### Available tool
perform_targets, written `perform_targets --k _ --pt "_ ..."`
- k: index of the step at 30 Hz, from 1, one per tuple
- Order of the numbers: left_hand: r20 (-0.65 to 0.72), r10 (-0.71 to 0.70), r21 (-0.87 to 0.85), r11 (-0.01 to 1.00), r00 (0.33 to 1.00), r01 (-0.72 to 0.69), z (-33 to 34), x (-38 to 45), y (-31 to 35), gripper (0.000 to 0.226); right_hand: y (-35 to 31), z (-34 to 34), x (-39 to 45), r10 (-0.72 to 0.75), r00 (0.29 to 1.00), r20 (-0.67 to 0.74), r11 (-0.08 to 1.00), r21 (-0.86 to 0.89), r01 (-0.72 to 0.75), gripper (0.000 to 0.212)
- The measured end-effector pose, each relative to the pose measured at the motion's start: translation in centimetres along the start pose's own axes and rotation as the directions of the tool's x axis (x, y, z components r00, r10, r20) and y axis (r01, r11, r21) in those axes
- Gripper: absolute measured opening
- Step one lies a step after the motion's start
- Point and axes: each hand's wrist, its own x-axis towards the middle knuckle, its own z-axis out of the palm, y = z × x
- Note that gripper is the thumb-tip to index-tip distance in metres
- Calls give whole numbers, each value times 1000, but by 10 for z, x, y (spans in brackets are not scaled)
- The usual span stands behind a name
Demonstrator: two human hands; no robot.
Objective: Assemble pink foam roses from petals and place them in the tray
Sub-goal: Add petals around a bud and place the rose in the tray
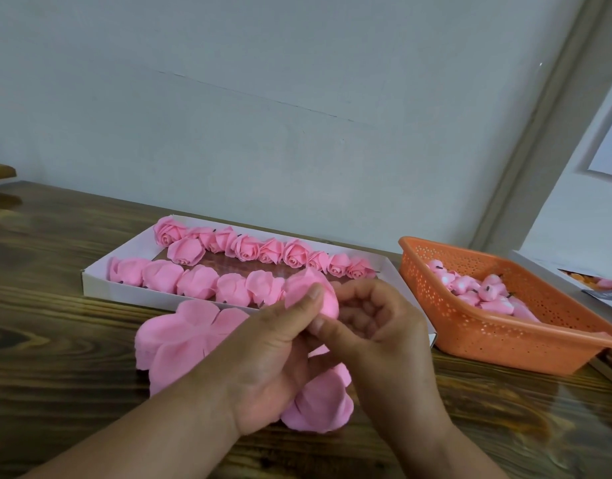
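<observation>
both hands meet over the near edge of the tray, in the middle of the view. the left hand has its thumb and fingers curled on a pink petal and pinches it; the petal stands up between the two hands. the right hand has its fingers curled toward the palm, and its thumb touches the lower edge of the same petal, so it holds the petal too. under the hands a pile of loose petals lies on the wooden table, some to the left of the left hand and some below the wrists.

the tray is white and flat. in it are two rows of roses: the far row shows the open faces, the near row shows the backs. to the right of the tray, near it, stands an orange basket with small pink buds inside. behind all is a pale wall.
</observation>
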Motion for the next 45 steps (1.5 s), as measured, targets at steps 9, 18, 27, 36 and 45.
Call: perform_targets --k 9,18,27,36,45 --pt "126 -7 63 998 992 -1 -8 -3 3 74 4 -5 5 239 906 350 828 414 -378 12" --pt "-96 126 36 992 987 -123 6 -6 10 27 7 7 -6 -166 972 164 953 -225 200 23" --pt "-65 117 96 989 991 -111 10 -7 6 24 9 15 -10 -341 938 60 819 -470 328 6" --pt "-125 112 122 988 986 -97 10 -6 2 49 9 15 -10 -206 974 93 896 -382 226 7" --pt "30 149 434 889 988 -147 -1 -9 7 48 -2 -20 10 180 847 500 983 -131 -132 10"
